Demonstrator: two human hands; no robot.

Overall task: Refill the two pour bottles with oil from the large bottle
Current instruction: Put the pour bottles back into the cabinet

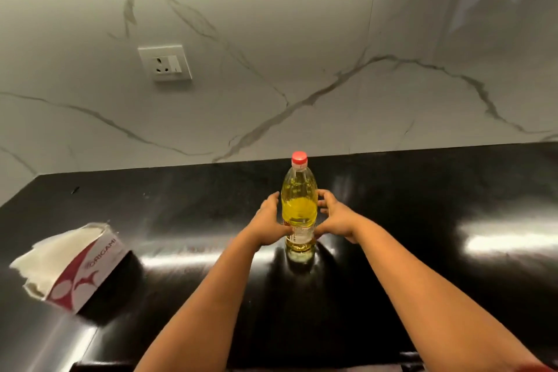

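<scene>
Both bare forearms reach straight out from the bottom edge of the view and converge on the large bottle [299, 205], which stands upright on the glossy black table [422, 190], roughly midway across it and a little forward of the marble-patterned wall [271, 69]. The left hand [270, 222] sits against the bottle's left side, its wrist bent slightly inward, its thumb laid across the front of the label near the bottom and its fingers [273, 197] curved up along the side at the height of the oil line. The right hand [336, 220] mirrors it on the other side: the thumb meets the label low down, while the fingers [323, 195] curl toward the bottle's shoulder, slightly spread from one another, the upper ones touching the plastic (whether the lower ones do as well cannot be told from this angle). Together the two hands cradle the bottle between them, palms facing each other. The bottle is clear plastic with yellow oil inside, filled to about its shoulder, and its red cap [299, 158] is on. Its base rests on the table, with a bright reflection just beneath it. Well apart to the left, near the table's front edge, lies a white and red tissue box [87, 269] tipped on its side, with white tissues [51, 254] spilling from its open end. A white wall socket [165, 62] is set into the wall above and to the left.
</scene>
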